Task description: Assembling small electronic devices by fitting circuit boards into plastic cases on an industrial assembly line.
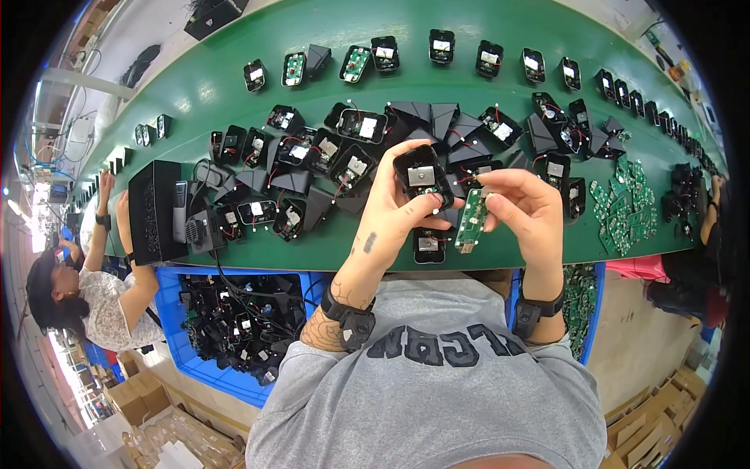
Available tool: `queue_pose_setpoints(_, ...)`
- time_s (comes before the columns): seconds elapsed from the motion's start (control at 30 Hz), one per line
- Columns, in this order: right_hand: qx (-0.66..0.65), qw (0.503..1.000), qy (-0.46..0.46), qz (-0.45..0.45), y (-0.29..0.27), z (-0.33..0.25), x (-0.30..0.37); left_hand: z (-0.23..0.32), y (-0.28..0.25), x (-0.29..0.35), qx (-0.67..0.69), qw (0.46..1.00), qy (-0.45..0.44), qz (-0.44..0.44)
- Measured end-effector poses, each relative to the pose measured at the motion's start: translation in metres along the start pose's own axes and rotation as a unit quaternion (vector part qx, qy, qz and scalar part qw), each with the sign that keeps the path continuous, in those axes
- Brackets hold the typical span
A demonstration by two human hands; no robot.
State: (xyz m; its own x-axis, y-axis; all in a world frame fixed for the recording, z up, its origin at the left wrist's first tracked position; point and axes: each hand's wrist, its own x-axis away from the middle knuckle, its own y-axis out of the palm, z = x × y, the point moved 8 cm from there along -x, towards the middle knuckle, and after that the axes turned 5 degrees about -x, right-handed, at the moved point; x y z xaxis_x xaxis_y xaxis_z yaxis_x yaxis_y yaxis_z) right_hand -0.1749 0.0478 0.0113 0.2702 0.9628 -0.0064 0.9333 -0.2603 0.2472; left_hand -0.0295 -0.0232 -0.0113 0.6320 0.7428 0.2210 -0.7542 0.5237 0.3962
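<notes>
My left hand is closed around a black plastic housing, its open side facing up and a pale metal block showing inside. Between the thumb and fingers of my right hand is a green circuit board, held upright just right of the housing. A small red and white part shows at my left thumb, too small to name. Another black housing lies on the table below my hands. Many more black housings with red wires lie in a heap beyond them.
The green table bears a pile of circuit boards on the right and a row of housings at the back. A black box stands left. Blue bins sit below the edge. Other people work at both sides.
</notes>
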Motion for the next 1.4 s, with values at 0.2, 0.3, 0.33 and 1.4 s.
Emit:
queue_pose_setpoints(0.2,-0.066,0.997,-0.013,-0.035,0.016,-0.008,-0.005,0.004,0.003,0.002,-0.031,0.999,0.021,0.008)
queue_pose_setpoints(0.3,-0.013,0.999,-0.024,-0.042,0.026,-0.014,-0.007,0.002,0.002,0.001,-0.035,0.998,0.042,0.003)
queue_pose_setpoints(0.33,0.007,0.999,-0.035,-0.041,0.027,-0.015,-0.007,0.003,0.002,0.000,-0.040,0.998,0.055,-0.001)
queue_pose_setpoints(1.4,0.267,0.935,-0.232,-0.003,0.040,-0.038,-0.019,0.011,0.025,0.013,-0.012,0.991,0.070,-0.116)
